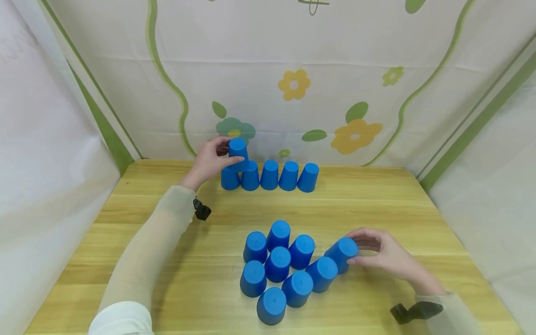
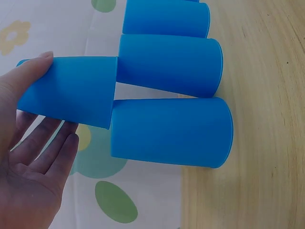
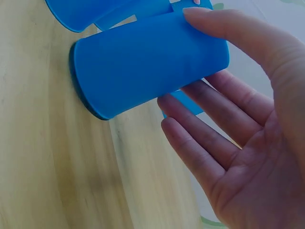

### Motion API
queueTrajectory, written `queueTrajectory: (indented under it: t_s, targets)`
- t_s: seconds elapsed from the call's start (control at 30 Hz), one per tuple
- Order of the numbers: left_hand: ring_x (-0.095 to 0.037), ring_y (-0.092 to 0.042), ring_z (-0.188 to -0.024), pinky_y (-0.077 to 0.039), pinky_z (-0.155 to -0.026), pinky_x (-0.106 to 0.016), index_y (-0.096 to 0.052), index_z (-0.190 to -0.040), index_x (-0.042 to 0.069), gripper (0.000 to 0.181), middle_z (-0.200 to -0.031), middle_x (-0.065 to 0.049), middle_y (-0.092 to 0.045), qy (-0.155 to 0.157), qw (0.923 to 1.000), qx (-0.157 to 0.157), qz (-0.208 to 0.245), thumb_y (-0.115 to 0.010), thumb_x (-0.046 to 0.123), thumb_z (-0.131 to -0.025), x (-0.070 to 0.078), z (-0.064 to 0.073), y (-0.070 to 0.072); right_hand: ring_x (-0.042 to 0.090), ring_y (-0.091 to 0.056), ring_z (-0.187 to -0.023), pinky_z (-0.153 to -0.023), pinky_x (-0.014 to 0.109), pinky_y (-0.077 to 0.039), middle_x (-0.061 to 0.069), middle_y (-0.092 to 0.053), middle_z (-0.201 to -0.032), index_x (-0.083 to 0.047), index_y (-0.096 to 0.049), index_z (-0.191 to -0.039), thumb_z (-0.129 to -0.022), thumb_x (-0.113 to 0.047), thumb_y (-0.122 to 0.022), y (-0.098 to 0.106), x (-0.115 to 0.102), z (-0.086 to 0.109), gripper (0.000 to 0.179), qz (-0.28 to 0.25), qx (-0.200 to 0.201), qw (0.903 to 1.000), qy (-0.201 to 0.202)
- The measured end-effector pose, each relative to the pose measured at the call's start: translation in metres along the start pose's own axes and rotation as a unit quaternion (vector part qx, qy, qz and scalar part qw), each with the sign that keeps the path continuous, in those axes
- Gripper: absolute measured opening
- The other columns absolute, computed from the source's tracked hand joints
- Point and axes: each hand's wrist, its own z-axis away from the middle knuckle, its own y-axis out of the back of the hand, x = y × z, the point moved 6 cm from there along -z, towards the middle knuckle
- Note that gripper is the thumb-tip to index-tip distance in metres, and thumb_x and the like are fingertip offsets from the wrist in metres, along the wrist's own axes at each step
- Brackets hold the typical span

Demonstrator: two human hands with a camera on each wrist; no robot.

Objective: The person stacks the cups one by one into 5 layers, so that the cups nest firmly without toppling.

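Note:
My left hand (image 1: 209, 160) holds an upside-down blue cup (image 1: 238, 151) between thumb and fingers, at the left end of a row of blue cups. In the left wrist view, the rim of this held cup (image 2: 71, 90) meets the bases of the two end cups, straddling the space between the end cup (image 2: 171, 132) and its neighbour (image 2: 169, 64). At the right of a nearer group, my right hand (image 1: 387, 253) grips another upside-down blue cup (image 1: 341, 254) by thumb and fingers. Whether this cup (image 3: 147, 62) is off the table cannot be told.
Several more upside-down blue cups (image 1: 278, 264) stand close together near the front middle of the wooden table (image 1: 201, 274). The back row runs rightward to a last cup (image 1: 308, 177). A patterned white curtain (image 1: 251, 93) hangs behind the table and at both sides.

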Motion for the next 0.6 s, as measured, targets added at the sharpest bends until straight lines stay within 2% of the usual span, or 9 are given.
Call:
queueTrajectory:
  t_s: [0.13, 0.27, 0.4, 0.6]
  targets:
    - [-0.034, -0.060, -0.118, -0.049, -0.101, -0.049, -0.056, -0.142, 0.006, 0.066, -0.133, -0.013, -0.061, 0.002, 1.0000, 0.002, 0.002, -0.081, 0.037, -0.089, -0.001, 0.001, 0.000, 0.020, -0.067, -0.110, -0.094, 0.031, -0.054, 0.003, -0.070, -0.119, -0.009, -0.066, -0.125, -0.085, -0.011, -0.085, 0.007, -0.003, -0.003, 0.044, -0.007, 0.022, 0.9997, 0.011]
    - [-0.031, -0.061, -0.116, -0.050, -0.100, -0.048, -0.056, -0.140, 0.005, 0.066, -0.130, -0.013, -0.063, 0.001, 1.0000, 0.007, 0.001, -0.081, 0.038, -0.089, -0.002, 0.001, 0.000, 0.019, -0.067, -0.108, -0.093, 0.028, -0.054, 0.008, -0.070, -0.119, -0.004, -0.065, -0.125, -0.085, -0.003, -0.082, 0.020, -0.014, -0.014, 0.043, -0.010, 0.050, 0.9976, 0.045]
    - [-0.030, -0.062, -0.114, -0.050, -0.099, -0.047, -0.057, -0.139, 0.005, 0.065, -0.127, -0.012, -0.063, 0.003, 0.9999, 0.012, 0.001, -0.081, 0.039, -0.089, -0.004, 0.000, 0.000, 0.016, -0.067, -0.107, -0.092, 0.024, -0.053, 0.010, -0.070, -0.118, -0.001, -0.065, -0.125, -0.086, 0.002, -0.080, 0.035, -0.032, -0.030, 0.042, 0.000, 0.083, 0.9939, 0.073]
    - [-0.030, -0.062, -0.113, -0.050, -0.099, -0.047, -0.057, -0.138, 0.006, 0.065, -0.127, -0.011, -0.063, 0.005, 0.9998, 0.015, 0.010, -0.081, 0.039, -0.089, -0.007, -0.001, -0.001, 0.015, -0.069, -0.101, -0.089, 0.024, -0.055, 0.005, -0.071, -0.114, 0.004, -0.065, -0.125, -0.086, 0.005, -0.079, 0.055, -0.056, -0.060, 0.042, -0.009, 0.135, 0.9856, 0.101]
